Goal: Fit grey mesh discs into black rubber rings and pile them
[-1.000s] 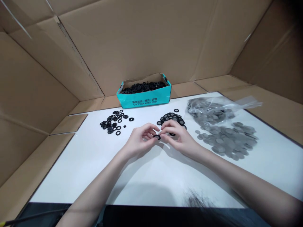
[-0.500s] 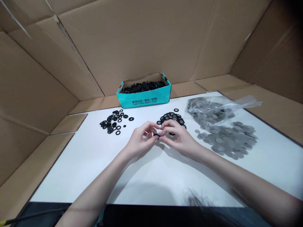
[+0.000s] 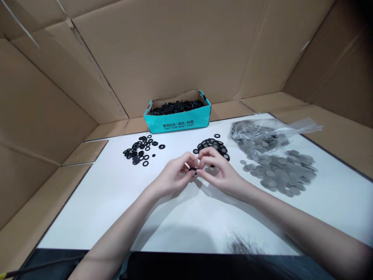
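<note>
Between the fingertips of both hands is a small black rubber ring [image 3: 192, 169], held just above the white table. My left hand [image 3: 179, 173] pinches it from the left, fingers curled. From the right, my right hand [image 3: 217, 169] grips its edge with thumb and fingertips. Whether a disc sits inside the ring is hidden by the fingers. Just behind my right hand lies a pile of black rings with grey mesh discs in them [image 3: 214, 144]. Loose black rings [image 3: 142, 147] are scattered to the left.
A turquoise box [image 3: 179, 123] full of black rings stands at the back. On the right, loose grey discs [image 3: 284, 173] lie in front of a clear plastic bag [image 3: 258, 134] holding more discs. Cardboard walls [image 3: 175, 50] surround the white table [image 3: 110, 202].
Both hands stay together over the same spot. The left fingers have closed further round the ring, which looks lower and more covered now.
</note>
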`<state>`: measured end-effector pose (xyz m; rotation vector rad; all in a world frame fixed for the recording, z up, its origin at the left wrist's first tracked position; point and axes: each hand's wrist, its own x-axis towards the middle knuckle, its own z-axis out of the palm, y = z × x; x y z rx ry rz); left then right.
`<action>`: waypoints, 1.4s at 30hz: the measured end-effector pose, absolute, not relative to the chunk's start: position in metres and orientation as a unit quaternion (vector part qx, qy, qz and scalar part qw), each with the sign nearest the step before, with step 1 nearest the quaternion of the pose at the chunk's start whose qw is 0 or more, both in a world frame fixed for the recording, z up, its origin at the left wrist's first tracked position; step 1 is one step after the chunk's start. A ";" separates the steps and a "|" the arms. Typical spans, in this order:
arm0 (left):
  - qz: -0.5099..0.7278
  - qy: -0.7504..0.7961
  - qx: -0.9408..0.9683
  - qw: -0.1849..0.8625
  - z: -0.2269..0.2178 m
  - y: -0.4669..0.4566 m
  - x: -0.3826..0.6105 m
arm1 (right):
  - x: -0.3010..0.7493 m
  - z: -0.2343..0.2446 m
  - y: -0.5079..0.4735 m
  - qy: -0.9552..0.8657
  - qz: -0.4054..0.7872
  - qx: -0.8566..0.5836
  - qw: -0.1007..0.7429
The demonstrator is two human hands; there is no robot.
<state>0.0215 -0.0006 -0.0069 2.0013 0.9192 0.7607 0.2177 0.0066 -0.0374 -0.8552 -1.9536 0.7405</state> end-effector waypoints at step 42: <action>0.335 0.405 0.752 0.398 -0.014 0.004 0.023 | 0.225 -0.043 0.017 -0.777 0.278 -0.382 0.416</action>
